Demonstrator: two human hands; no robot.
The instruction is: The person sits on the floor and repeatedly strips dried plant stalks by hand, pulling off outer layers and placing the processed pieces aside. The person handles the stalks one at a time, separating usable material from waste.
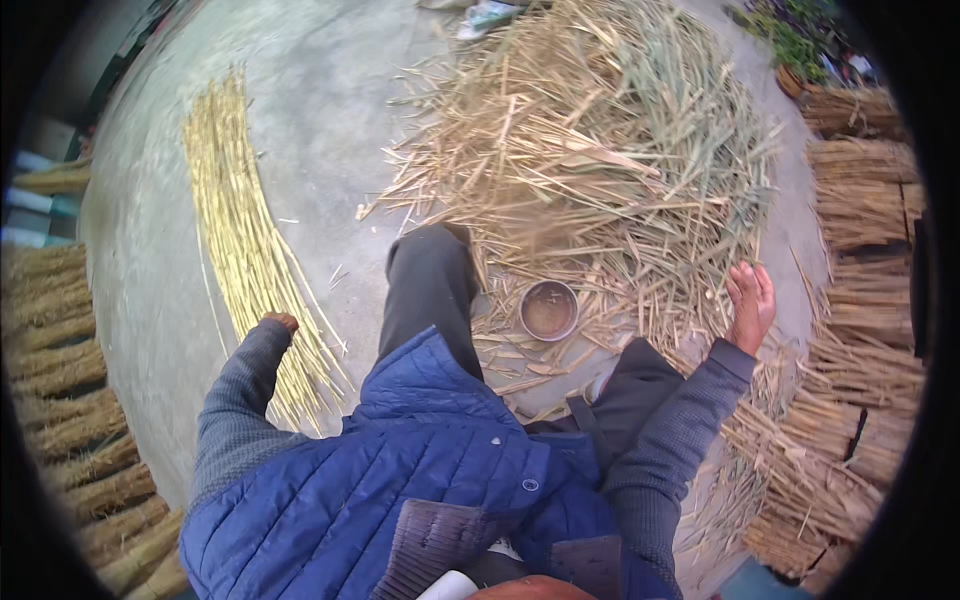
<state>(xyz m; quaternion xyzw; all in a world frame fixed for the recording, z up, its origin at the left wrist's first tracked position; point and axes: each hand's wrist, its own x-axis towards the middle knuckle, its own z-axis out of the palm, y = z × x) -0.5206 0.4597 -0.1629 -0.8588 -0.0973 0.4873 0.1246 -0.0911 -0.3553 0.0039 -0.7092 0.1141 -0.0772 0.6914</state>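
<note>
My left hand (280,321) is over the right edge of a long, flat spread of pale yellow stalks (240,220). Its fingers are hidden, so whether it grips any stalk cannot be made out. On the right, my right hand (750,305) is raised at the near right edge of a big heap of dry leaf strips and husks (610,150). Its fingers are stretched out, with nothing seen in them. Between my knees sits a small round bowl (523,312), brownish inside, with loose husks around it. A blurred brown patch shows over the heap beyond the bowl.
Bundles of dry stalks (60,370) line the left side, and more bundles (865,290) are stacked along the right. A potted plant (795,40) stands at the far right. Grey concrete floor (330,110) lies between the yellow stalks and the heap.
</note>
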